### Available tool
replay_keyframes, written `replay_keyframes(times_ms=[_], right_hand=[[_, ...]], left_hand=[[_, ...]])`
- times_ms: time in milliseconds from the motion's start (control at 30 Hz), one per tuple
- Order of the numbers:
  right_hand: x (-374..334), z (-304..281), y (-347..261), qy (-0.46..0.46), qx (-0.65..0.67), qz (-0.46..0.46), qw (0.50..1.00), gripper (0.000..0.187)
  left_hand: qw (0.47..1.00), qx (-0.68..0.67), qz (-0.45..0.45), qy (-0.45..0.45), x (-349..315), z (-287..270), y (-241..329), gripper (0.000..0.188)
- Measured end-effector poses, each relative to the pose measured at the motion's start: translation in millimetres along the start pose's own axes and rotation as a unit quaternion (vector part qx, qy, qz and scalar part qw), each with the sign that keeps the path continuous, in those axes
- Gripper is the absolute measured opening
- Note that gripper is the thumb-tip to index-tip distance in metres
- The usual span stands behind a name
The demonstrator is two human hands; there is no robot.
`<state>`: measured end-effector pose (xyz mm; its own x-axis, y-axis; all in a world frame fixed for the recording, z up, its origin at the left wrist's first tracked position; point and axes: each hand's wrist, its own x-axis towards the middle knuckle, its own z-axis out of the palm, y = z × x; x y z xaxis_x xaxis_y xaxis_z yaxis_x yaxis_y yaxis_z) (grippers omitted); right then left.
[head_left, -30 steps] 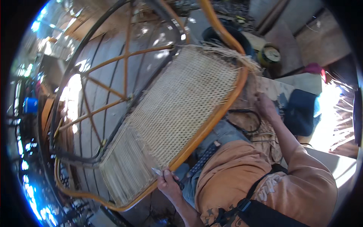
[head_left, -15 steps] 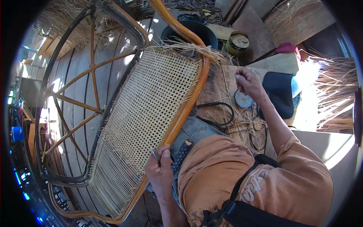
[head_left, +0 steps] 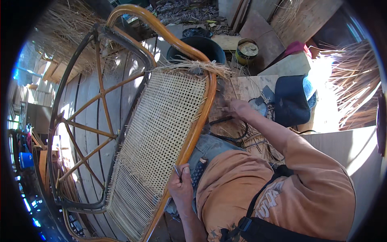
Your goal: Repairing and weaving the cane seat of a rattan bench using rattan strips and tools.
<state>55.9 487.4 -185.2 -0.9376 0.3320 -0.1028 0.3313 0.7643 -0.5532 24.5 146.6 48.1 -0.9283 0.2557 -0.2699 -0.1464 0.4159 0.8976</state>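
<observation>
A curved wooden chair frame (head_left: 207, 99) lies tilted across my lap and reaches to the left. Pale woven cane (head_left: 165, 117) fills its panel, with an open mesh above and bare parallel strands (head_left: 131, 199) lower down. My left hand (head_left: 181, 187) is closed beside the near rail, gripping a thin metal tool (head_left: 176, 170) whose narrow shaft sticks up past the thumb. My right hand (head_left: 238, 109) is over the wooden board, its fingers drawn together close to a black looped strap (head_left: 242, 131). What those fingers hold, if anything, is too small to tell.
Behind the panel stand a dark bucket (head_left: 201, 47) and a yellowish can (head_left: 246, 50). A black pouch-like thing (head_left: 289, 101) rests to the right, near bundled cane strips (head_left: 356, 88). Cane scraps litter the board (head_left: 266, 82). Plank flooring (head_left: 86, 109) shows through the frame.
My right hand has come down and left, from above the round grey-blue thing toward the strap. The left hand keeps its tool by the rail. The view has shifted slightly.
</observation>
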Motion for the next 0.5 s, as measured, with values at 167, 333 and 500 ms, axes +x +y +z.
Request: replay_keyframes(times_ms=[167, 333, 500], right_hand=[[-46.8, -62.8, -48.6, -0.202, -0.196, 0.102, 0.954, 0.021], [-102.2, -98.4, -23.0, -0.285, -0.273, 0.241, 0.887, 0.021], [-122.0, -139.7, -30.2, -0.292, -0.238, 0.276, 0.884, 0.022]], left_hand=[[0.999, -0.023, -0.023, 0.004, -5.6, -17.9, -23.2, 0.016], [0.999, -0.035, -0.026, 0.003, -4.8, -20.9, -30.4, 0.018], [0.997, -0.067, -0.039, 0.032, -15.0, -26.4, -28.4, 0.017]])
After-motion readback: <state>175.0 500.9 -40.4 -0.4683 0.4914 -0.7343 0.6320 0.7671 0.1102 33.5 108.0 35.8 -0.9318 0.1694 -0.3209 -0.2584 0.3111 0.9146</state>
